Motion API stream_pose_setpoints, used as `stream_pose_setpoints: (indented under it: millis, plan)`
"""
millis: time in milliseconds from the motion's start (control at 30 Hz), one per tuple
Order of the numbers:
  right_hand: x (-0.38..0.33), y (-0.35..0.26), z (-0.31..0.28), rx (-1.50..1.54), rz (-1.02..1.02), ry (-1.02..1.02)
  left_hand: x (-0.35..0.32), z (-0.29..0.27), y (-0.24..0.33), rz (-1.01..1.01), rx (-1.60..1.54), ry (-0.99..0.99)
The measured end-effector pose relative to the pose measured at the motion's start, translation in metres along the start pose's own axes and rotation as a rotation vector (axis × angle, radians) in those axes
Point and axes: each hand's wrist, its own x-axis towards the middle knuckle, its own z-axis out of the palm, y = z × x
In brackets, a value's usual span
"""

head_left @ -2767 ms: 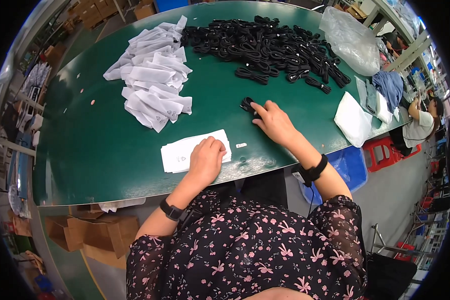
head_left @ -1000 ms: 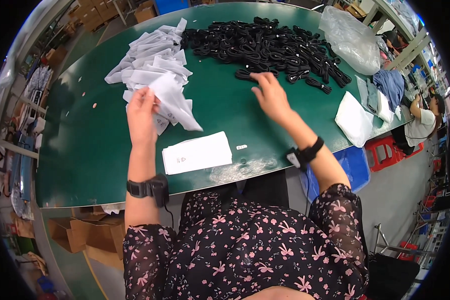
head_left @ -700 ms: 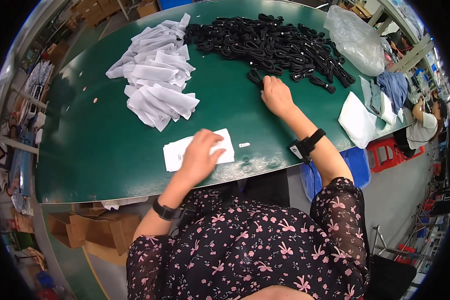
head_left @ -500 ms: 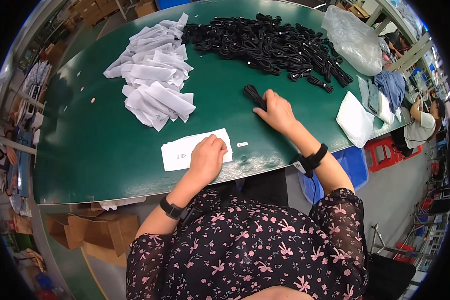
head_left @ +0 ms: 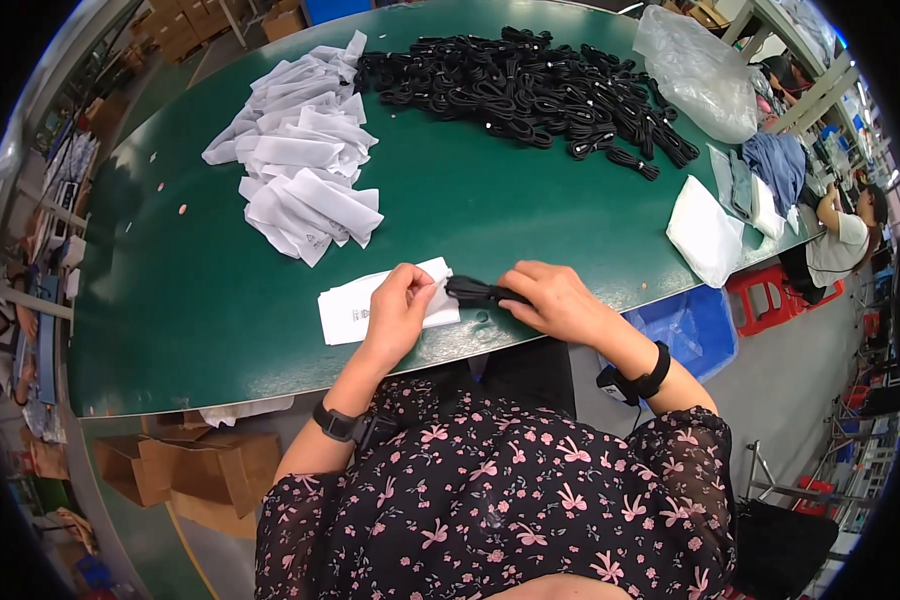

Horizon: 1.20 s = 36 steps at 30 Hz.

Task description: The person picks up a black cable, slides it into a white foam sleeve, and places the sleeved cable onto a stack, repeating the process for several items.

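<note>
My left hand (head_left: 397, 308) presses on a flat white paper bag (head_left: 348, 307) lying near the front edge of the green table (head_left: 170, 300), its fingers pinching the bag's open right end. My right hand (head_left: 555, 299) grips a black bundled cable (head_left: 473, 291) and holds its end at the bag's mouth. A loose heap of the same white bags (head_left: 298, 175) lies to the far left. A big pile of black bundled cables (head_left: 520, 92) stretches along the table's far side.
A clear plastic bag (head_left: 698, 72) and folded white and grey cloths (head_left: 715, 225) sit at the table's right end. A blue bin (head_left: 692, 335) and red stool (head_left: 770, 290) stand beside it, where another person (head_left: 842, 235) sits. Cardboard boxes (head_left: 160, 470) lie under the table's left.
My right hand has brought a black cable from the pile back to the front edge. My left hand laid down a white bag and now holds its end open at the cable.
</note>
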Motion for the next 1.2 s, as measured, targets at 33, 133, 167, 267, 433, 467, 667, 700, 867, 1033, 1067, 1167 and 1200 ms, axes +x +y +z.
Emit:
stream_pose_setpoints:
  millis: [33,133,167,267,433,467,667,700,867,1033,1067,1167,1200]
  plan:
    - [0.0,0.001,0.001,0.004,-0.015,-0.046,-0.001,0.0,0.002,0.066,0.011,-0.013]
    - [0.003,0.004,0.002,0.188,0.133,-0.2,-0.002,-0.001,0.012,0.197,0.032,-0.042]
    - [0.005,0.005,0.002,0.368,0.295,-0.309,-0.002,-0.001,0.013,0.285,0.072,-0.055]
    - [0.005,0.007,0.01,0.516,0.415,-0.351,-0.003,-0.003,0.019,0.462,0.151,-0.082]
    - [0.001,0.007,0.033,0.338,0.2,-0.03,0.0,-0.002,0.025,0.547,0.234,-0.059]
    - [0.003,0.007,0.035,0.302,0.155,0.033,0.002,-0.003,0.024,0.532,0.241,-0.024]
    - [0.028,-0.017,0.017,0.372,0.222,0.097,0.01,-0.009,0.031,0.446,0.198,0.045]
    - [0.03,-0.017,0.017,0.349,0.113,0.133,0.012,-0.01,0.031,0.395,0.126,0.034]
    - [0.058,-0.007,0.015,0.36,-0.105,0.355,0.037,-0.038,0.024,0.078,-0.353,0.041]
    - [0.101,0.099,-0.007,-0.308,0.136,0.595,0.082,-0.113,0.034,0.049,-0.778,0.145]
    - [0.109,0.121,-0.01,-0.457,0.156,0.631,0.089,-0.123,0.025,0.016,-0.668,0.143]
    - [0.114,0.178,-0.013,-0.555,0.181,0.484,0.104,-0.136,0.015,-0.054,-0.443,0.143]
    - [0.117,0.177,-0.014,-0.547,0.167,0.485,0.107,-0.136,0.017,-0.052,-0.465,0.195]
